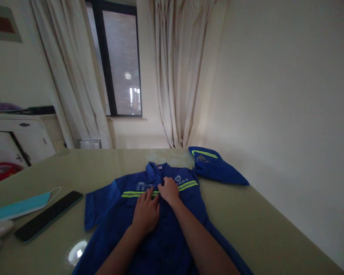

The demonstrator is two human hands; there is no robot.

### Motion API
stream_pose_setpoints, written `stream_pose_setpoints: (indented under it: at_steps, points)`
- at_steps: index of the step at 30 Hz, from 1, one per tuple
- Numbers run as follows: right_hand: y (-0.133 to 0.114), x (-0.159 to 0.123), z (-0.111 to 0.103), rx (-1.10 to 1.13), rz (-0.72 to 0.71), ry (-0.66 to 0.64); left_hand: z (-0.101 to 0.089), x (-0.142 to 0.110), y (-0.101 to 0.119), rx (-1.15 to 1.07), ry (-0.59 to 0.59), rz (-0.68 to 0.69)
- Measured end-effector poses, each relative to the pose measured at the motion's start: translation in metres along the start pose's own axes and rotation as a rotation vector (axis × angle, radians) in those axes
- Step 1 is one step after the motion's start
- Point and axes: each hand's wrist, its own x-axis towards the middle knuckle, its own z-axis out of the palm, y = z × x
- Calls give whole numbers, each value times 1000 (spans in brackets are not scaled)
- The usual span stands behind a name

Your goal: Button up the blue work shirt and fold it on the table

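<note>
Blue shirt [166,233] lies spread on bench [275,225].
Chest lettering [141,188]: "江苏" legible, remainder blurred or covered. Left hand [146,211] loosely open, nothing held, flat on shirt; right hand [169,190] curled at its front, grip undeterminable.

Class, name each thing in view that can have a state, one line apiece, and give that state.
Blue shirt: spread front-up; fastening unclear
Left hand: palm down on the shirt
Right hand: touching the shirt's chest; grip unclear
Second blue garment: folded
Phone: lying down, face dark
Face mask: unworn, lying down
Curtains: parted
Window: looks shut
Cabinet door: appears ajar
</note>
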Motion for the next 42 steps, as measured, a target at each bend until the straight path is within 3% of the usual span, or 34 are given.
stream_pose_setpoints:
  at_steps: [9,15,19,23,25,27,30,33,35,37,39,42]
  points:
    - [31,6,19,510,20,287,-6,47,0,131,72,-197]
    - [27,7,19,694,61,305,7,60,-15,-48,-2,-80]
    - [22,6,18,595,29,285,8,67,-23,-91,-12,-115]
    - [18,2,22,338,19,339,2,71,-23,-94,116,-169]
    - [16,1,24,281,-8,298,0,71,-22,-87,187,-104]
    - [15,2,23,300,-23,283,0,71,-20,-115,171,61]
    - [23,11,7,339,46,400,4,71,-21,-225,11,186]
    - [47,24,-26,223,195,512,7,71,-26,-289,-75,81]
    - [70,31,-49,112,307,478,8,72,-30,-284,-61,36]
    - [93,35,-65,76,399,364,9,74,-34,-273,-43,36]
    - [112,37,-70,159,464,312,10,77,-37,-267,-43,59]
    - [126,40,-64,360,504,348,13,83,-40,-255,-58,83]
